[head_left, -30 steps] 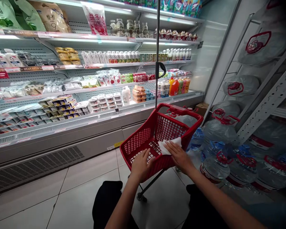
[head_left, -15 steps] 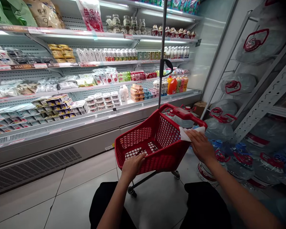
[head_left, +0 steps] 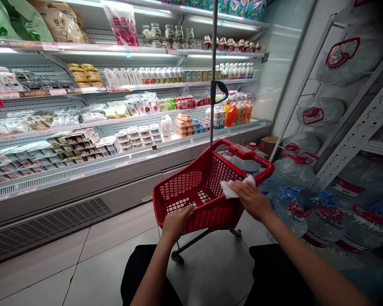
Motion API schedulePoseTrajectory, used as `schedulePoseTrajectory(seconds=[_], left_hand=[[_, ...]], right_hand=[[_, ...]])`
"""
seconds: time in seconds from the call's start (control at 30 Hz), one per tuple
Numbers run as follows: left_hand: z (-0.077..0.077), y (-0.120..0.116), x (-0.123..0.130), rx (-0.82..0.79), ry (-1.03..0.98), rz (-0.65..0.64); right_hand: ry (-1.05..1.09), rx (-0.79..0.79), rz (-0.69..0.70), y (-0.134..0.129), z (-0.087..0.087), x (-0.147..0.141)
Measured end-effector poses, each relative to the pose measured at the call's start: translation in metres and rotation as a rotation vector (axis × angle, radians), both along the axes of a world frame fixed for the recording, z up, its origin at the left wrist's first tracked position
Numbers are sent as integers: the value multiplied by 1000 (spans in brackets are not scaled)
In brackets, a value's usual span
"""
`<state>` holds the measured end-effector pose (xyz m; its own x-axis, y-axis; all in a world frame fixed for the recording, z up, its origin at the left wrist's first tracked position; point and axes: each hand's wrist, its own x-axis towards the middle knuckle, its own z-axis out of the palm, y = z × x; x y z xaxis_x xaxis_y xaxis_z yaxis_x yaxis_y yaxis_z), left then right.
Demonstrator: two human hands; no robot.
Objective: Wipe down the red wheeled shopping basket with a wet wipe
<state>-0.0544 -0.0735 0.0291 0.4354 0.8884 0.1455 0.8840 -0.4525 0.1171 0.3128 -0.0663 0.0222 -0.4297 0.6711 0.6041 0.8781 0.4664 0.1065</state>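
Observation:
A small red shopping cart (head_left: 223,214) with perforated sides stands in front of me, its handle at the upper right. A grey pole (head_left: 214,51) with a black hook rises from its far side. My left hand (head_left: 178,222) grips the near rim of the cart, fingers curled over the edge. My right hand (head_left: 252,199) presses a white cloth (head_left: 229,190) against the near rim, closer to the handle. Part of the cloth sticks out on both sides of the fingers.
A refrigerated display (head_left: 140,161) with dairy and drinks runs across the back and left. Large water bottles (head_left: 290,216) stand on the floor at the right, beside a white metal rack (head_left: 357,123). A cardboard box (head_left: 269,145) sits behind the cart.
My right hand and the white cloth have slid left along the cart's near rim, away from the handle. My left hand keeps its place on the rim.

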Motion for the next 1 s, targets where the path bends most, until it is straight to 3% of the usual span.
schedulePoseTrajectory(seconds=[0.1, 0.2, 0.3, 0.5, 0.6, 0.7, 0.9, 1.0], left_hand=[[1, 0, -2, 0, 0, 15], [-2, -1, 1, 0, -14, 26], [-4, -3, 7, -1, -17, 34], [-1, -6, 20, -33, -24, 69], [1, -8, 23, -54, -36, 78], [1, -10, 24, -73, -31, 112], [-3, -18, 35, -97, -58, 131], [-3, -22, 47, -110, -97, 140]], right_hand=[[88, 89, -209, 8, 14, 52], [176, 133, -326, 9, 16, 63], [204, 111, -299, 3, 2, 28], [195, -25, -59, -16, -45, -91], [198, -70, 3, -18, -57, -112], [269, -26, -70, -7, -54, -88], [636, 150, -421, 35, -22, -8], [721, 170, -472, 45, -20, -8]])
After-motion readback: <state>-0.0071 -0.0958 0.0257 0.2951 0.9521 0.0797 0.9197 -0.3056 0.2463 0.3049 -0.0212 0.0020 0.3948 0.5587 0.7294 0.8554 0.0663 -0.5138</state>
